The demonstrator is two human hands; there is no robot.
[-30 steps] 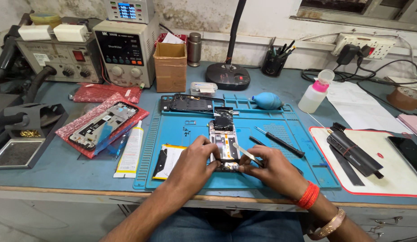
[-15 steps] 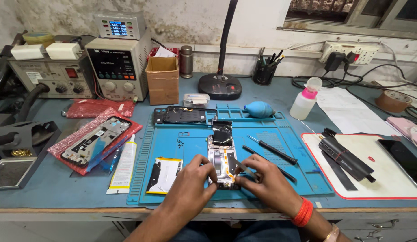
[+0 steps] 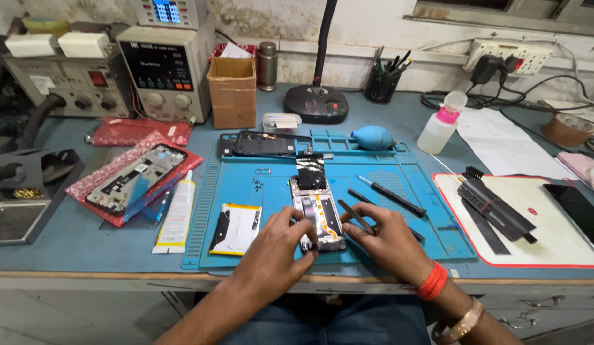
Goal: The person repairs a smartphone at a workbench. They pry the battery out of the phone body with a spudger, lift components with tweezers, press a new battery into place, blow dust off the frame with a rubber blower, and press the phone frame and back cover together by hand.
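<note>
Left hand (image 3: 274,246): fingers curled, pinching the lower left edge of the opened phone (image 3: 318,214); narrow grip, in contact.
Right hand (image 3: 389,239): closed around black tweezers (image 3: 356,217), tips angled toward the phone's right side.
Opened phone: lies flat, back up and boards exposed, on the blue work mat (image 3: 278,185), near its front edge and centre.
Left clearance: battery pack (image 3: 236,228) just beside the left hand; glue tube (image 3: 177,214) off the mat.
Right clearance: screwdriver (image 3: 391,195) near the right hand; bare mat beyond.
Front edge: both wrists cross the table rim.
</note>
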